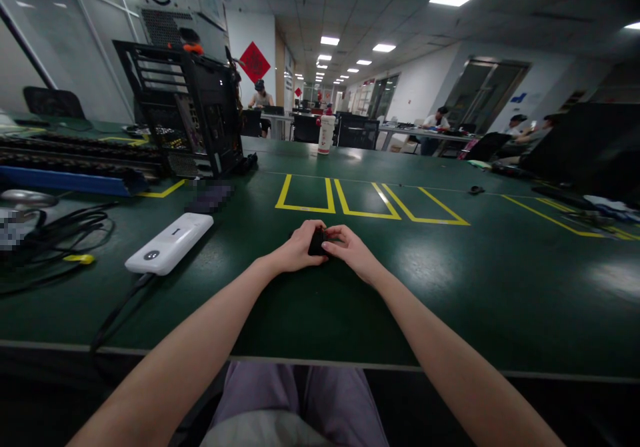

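Both hands meet over the green table (320,314), around a small black object (317,242) whose kind I cannot make out. My left hand (299,247) wraps it from the left, with fingers over the top and thumb at the near side. From the right, my right hand (349,248) pinches at the object's right edge with thumb and fingertips. Much of the object is hidden by the fingers. Just beyond the hands, yellow tape outlines (306,208) mark the table top.
To the left lie a white power bank (173,242) with a black cable and a dark phone-like slab (210,197). An open black computer case (200,107) stands behind them. A white cup (326,134) is at the far edge. A small black ring-like item (476,190) lies right.
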{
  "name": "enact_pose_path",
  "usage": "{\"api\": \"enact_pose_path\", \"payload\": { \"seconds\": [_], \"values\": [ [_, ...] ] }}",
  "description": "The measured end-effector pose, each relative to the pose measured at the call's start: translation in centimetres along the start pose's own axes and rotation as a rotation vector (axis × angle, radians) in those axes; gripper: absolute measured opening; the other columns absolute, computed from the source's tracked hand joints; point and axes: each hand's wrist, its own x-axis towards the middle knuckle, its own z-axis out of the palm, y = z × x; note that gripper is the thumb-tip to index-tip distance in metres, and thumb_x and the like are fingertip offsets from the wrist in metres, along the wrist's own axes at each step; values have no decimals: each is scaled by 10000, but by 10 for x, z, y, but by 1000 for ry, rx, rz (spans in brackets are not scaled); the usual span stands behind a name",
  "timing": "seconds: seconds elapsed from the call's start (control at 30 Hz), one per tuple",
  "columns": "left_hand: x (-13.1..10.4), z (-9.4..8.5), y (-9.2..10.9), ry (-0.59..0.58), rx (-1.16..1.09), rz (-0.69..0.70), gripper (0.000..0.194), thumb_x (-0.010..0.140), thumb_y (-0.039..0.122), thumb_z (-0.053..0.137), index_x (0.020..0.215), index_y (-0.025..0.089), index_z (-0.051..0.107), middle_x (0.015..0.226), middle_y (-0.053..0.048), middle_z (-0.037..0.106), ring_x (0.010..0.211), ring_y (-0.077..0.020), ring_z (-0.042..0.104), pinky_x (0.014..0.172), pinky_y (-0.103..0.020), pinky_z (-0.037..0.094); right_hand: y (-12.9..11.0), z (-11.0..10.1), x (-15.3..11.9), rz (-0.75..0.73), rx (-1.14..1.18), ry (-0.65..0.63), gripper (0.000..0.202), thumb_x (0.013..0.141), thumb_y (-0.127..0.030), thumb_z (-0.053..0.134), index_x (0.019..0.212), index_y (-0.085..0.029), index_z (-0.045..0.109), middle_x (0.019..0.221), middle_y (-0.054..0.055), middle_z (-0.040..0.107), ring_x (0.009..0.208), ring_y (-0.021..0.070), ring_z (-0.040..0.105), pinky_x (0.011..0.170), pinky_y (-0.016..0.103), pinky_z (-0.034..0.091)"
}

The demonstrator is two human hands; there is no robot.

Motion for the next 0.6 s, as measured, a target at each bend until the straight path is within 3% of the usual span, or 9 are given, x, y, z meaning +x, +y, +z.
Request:
{"api": "enact_pose_path", "payload": {
  "seconds": [0.2,0.43,0.6],
  "values": [
    [-1,0,0,-2,26,3,567,646,271,628,1122,191,329,1082,-81,432,1007,-247,459,880,-419,380,-5,-2,-4,0,-1,-84,300,661,-249,642,934,-228,521,968,10,549,904,161,559,833,354,433],
    [-1,-1,-1,-8,8,-7,583,643,278,635,1134,197,331,1099,-83,427,1020,-249,452,894,-428,367,-1,-1,-3,3,-15,-2,242,678,-328,621,881,-229,535,966,5,536,818,142,567,782,358,453],
    [-1,-1,-1,-11,17,-2,579,650,275,629,1135,194,324,1095,-82,429,1021,-247,454,898,-421,370,2,-2,0,23,-35,6,312,688,-334,613,963,-224,517,997,25,539,901,159,549,828,368,430]
  ]
}}
